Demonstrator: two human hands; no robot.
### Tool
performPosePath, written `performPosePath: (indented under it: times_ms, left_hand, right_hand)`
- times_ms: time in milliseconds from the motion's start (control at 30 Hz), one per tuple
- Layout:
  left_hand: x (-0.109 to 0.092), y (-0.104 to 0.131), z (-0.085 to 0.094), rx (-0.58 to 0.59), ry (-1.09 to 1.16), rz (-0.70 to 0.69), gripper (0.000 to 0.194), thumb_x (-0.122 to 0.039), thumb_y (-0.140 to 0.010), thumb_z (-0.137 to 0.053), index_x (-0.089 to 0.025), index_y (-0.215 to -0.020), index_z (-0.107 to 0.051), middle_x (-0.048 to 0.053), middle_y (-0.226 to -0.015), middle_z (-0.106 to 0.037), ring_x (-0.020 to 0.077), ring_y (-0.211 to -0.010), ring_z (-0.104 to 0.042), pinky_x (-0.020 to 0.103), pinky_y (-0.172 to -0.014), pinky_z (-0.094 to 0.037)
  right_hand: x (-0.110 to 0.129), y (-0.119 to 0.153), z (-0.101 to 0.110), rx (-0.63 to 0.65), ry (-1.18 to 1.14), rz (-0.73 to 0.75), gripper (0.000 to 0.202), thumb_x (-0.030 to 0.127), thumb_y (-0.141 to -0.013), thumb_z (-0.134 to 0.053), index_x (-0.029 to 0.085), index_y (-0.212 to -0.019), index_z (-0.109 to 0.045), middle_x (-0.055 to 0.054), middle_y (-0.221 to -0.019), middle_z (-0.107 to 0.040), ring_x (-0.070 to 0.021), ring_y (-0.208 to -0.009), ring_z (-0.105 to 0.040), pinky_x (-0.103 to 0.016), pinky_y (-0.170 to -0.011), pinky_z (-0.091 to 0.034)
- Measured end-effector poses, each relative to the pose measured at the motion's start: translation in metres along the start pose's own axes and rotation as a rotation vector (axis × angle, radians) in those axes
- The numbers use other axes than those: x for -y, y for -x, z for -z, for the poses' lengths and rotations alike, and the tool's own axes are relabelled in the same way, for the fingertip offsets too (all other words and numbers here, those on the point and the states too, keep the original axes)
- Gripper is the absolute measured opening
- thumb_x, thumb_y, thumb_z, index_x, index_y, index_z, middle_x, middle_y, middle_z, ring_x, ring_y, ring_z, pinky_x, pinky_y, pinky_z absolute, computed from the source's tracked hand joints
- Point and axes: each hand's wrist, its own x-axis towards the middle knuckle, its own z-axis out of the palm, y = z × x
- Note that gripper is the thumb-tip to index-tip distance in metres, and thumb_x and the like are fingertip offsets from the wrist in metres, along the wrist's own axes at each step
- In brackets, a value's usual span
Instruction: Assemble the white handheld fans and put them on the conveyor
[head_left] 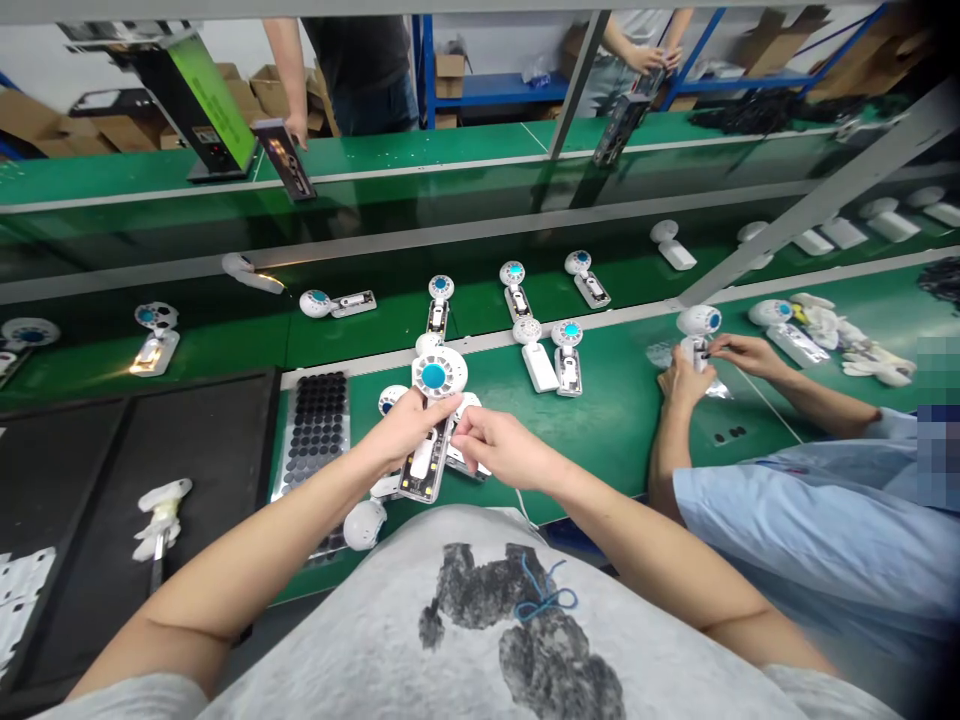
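A white device (421,455) has a round, vented head with a blue centre and a rectangular body whose circuit board is exposed. My left hand (401,430) is closed around its neck, keeping the head away from me. Close to the right side of the body, my right hand (499,445) has its fingers pinched together; whatever is in them is hidden. Partly covered by my hands, another white unit (469,460) lies behind on the green bench. A white round head (365,524) rests below my left hand, near the bench edge.
A sheet of black round pads (319,420) lies left, beside a black tray (225,440) with a white-wrapped tool (161,520). Similar devices (517,290) sit along the green conveyor (330,340). At right, a co-worker's hands (690,375) handle another unit. More people stand across the line.
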Motion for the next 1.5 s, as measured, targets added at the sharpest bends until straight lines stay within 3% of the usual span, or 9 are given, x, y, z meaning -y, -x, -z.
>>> performPosePath:
  times_ms: [167,267,467,767,933,1200,1367,1433,1500]
  left_hand:
    - [-0.005,0.005,0.008,0.016,0.021,0.073,0.038,-0.038,-0.07,-0.065,-0.013,-0.098,-0.058,0.006,-0.082,-0.065,0.0173,-0.069,-0.058,0.03,-0.065,-0.046]
    - [-0.005,0.008,0.009,-0.015,0.118,0.097,0.04,-0.039,-0.072,-0.063,-0.012,-0.102,-0.057,0.007,-0.081,-0.065,0.0188,-0.071,-0.059,0.031,-0.065,-0.046]
    - [0.006,0.012,0.018,-0.067,0.073,-0.187,0.039,-0.034,-0.075,-0.061,-0.014,-0.109,-0.055,0.008,-0.107,-0.061,0.0238,-0.109,-0.05,0.032,-0.087,-0.041]
    - [0.003,0.021,0.046,0.065,0.088,0.035,0.038,-0.039,-0.073,-0.062,-0.014,-0.1,-0.058,0.007,-0.088,-0.066,0.0193,-0.076,-0.061,0.029,-0.068,-0.047]
    - [0.001,-0.005,0.059,0.026,-0.017,-0.093,0.03,-0.035,-0.072,-0.063,-0.013,-0.093,-0.06,0.006,-0.088,-0.065,0.0193,-0.083,-0.059,0.029,-0.076,-0.044]
    - [-0.018,-0.032,0.048,0.01,-0.317,-0.244,0.032,-0.037,-0.075,-0.058,-0.017,-0.099,-0.06,0.007,-0.1,-0.063,0.0217,-0.093,-0.056,0.032,-0.083,-0.041]
    - [-0.037,-0.084,0.121,-0.493,-0.213,-0.198,0.038,-0.043,-0.064,-0.066,-0.016,-0.089,-0.058,0.003,-0.076,-0.062,0.015,-0.062,-0.053,0.025,-0.06,-0.041]
    - [-0.037,-0.12,0.148,-0.446,-0.153,-0.118,0.039,-0.044,-0.062,-0.066,-0.014,-0.085,-0.057,0.001,-0.068,-0.059,0.0122,-0.054,-0.048,0.024,-0.055,-0.039]
    - [-0.029,-0.159,0.157,-0.373,-0.157,-0.1,0.041,-0.042,-0.059,-0.069,-0.013,-0.085,-0.058,0.003,-0.071,-0.06,0.0128,-0.057,-0.05,0.024,-0.057,-0.04]
  right_hand:
    - [-0.008,-0.007,-0.007,0.075,-0.231,-0.063,0.013,0.024,-0.084,-0.045,0.02,-0.071,-0.042,0.005,-0.052,-0.055,-0.0079,-0.041,-0.039,-0.02,-0.046,-0.031]
    - [-0.005,-0.007,-0.008,0.012,-0.224,-0.007,0.012,0.025,-0.084,-0.046,0.02,-0.074,-0.043,0.005,-0.053,-0.055,-0.0084,-0.044,-0.042,-0.02,-0.048,-0.034]
    - [0.006,-0.011,-0.016,0.013,-0.091,0.007,0.009,0.022,-0.084,-0.046,0.02,-0.075,-0.044,0.005,-0.054,-0.056,-0.0098,-0.047,-0.047,-0.022,-0.051,-0.037]
    - [0.019,-0.027,-0.043,0.003,-0.013,-0.042,0.01,0.02,-0.082,-0.047,0.019,-0.073,-0.045,0.005,-0.053,-0.056,-0.0097,-0.048,-0.049,-0.021,-0.051,-0.035]
    - [0.011,-0.045,-0.036,-0.068,-0.058,-0.072,0.012,0.022,-0.08,-0.049,0.018,-0.07,-0.045,0.008,-0.049,-0.04,-0.0071,-0.043,-0.034,-0.019,-0.042,-0.025]
    - [0.015,-0.036,-0.008,-0.17,-0.179,-0.062,0.017,0.029,-0.083,-0.045,0.019,-0.07,-0.046,0.007,-0.053,-0.036,-0.0087,-0.048,-0.031,-0.02,-0.045,-0.025]
    - [-0.008,-0.001,0.047,-0.479,-0.144,-0.257,0.026,0.044,-0.081,-0.047,0.019,-0.071,-0.047,0.007,-0.054,-0.032,-0.0103,-0.049,-0.031,-0.022,-0.046,-0.025]
    - [-0.02,0.002,0.059,-0.523,-0.229,-0.311,0.032,0.051,-0.08,-0.046,0.019,-0.073,-0.046,0.007,-0.053,-0.03,-0.0104,-0.047,-0.028,-0.023,-0.045,-0.023]
    - [-0.028,-0.005,0.059,-0.499,-0.286,-0.32,0.035,0.054,-0.079,-0.046,0.019,-0.073,-0.046,0.007,-0.052,-0.031,-0.0106,-0.048,-0.028,-0.023,-0.045,-0.023]
